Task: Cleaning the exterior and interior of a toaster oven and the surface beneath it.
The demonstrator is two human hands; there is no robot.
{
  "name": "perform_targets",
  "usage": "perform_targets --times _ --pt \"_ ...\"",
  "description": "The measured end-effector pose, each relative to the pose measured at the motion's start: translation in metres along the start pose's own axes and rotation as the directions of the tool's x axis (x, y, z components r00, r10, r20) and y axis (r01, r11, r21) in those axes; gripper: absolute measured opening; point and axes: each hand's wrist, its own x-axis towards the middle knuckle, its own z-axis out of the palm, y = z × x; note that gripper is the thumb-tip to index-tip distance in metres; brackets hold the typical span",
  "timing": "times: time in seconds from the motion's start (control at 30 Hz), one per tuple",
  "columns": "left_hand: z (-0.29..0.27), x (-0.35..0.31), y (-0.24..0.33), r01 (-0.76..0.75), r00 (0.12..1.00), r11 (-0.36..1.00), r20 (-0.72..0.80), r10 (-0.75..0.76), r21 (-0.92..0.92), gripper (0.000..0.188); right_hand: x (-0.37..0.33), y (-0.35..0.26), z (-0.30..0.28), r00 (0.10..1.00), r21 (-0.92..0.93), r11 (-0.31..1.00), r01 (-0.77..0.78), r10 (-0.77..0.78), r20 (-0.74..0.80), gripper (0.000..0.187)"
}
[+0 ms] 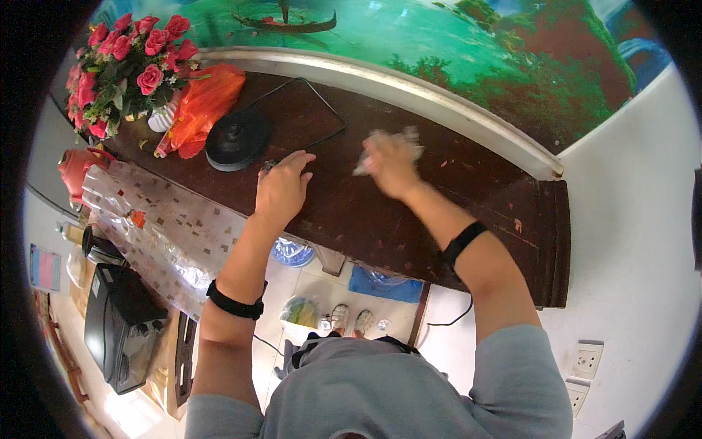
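Observation:
My right hand (391,164) is closed on a crumpled whitish cloth (411,139), pressed to the dark wooden tabletop (439,219). Motion smears both hand and cloth, so I cannot tell whether it is fabric or paper. My left hand (281,186) rests near the front edge of the same top, thumb and fingers apart. A small dark thing (269,165) shows by its knuckles, too small to name. Just left of that hand sits a round black appliance base (235,139). Its thin black cord (325,102) loops back over the wood toward my left fingertips.
Behind the base lie an orange plastic bag (208,102) and a vase of pink artificial roses (150,77). A red teapot (77,172) and a patterned plastic sheet (157,227) are at left, above a black case (124,329). A wall (629,197) bounds the right.

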Motion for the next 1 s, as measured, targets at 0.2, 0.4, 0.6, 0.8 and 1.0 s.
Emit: perform_targets --times 0.2,0.4,0.6,0.8,1.0 --pt "-0.018 0.016 0.012 -0.002 1.000 0.999 0.024 0.001 0.036 0.030 -0.073 -0.113 -0.046 0.875 0.654 0.677 0.338 -0.483 0.048 0.037" --pt "-0.050 0.066 0.045 -0.095 0.970 0.984 0.238 0.057 0.148 0.035 -0.071 -0.048 -0.127 0.966 0.826 0.561 0.058 -0.239 0.095 0.034" --pt "-0.037 0.137 0.049 -0.056 0.929 0.934 0.362 -0.081 0.353 0.036 -0.019 0.025 -0.173 0.994 0.546 0.830 -0.113 0.098 0.057 0.025" --pt "-0.018 0.193 0.034 0.017 0.798 0.854 0.507 -0.324 0.519 0.036 0.051 0.075 -0.154 0.996 0.365 0.926 -0.091 0.094 0.008 0.024" --pt "0.004 0.219 0.004 0.180 0.815 0.845 0.404 -0.415 0.504 0.045 0.136 0.071 -0.087 0.995 0.336 0.942 -0.003 -0.031 0.098 0.026"
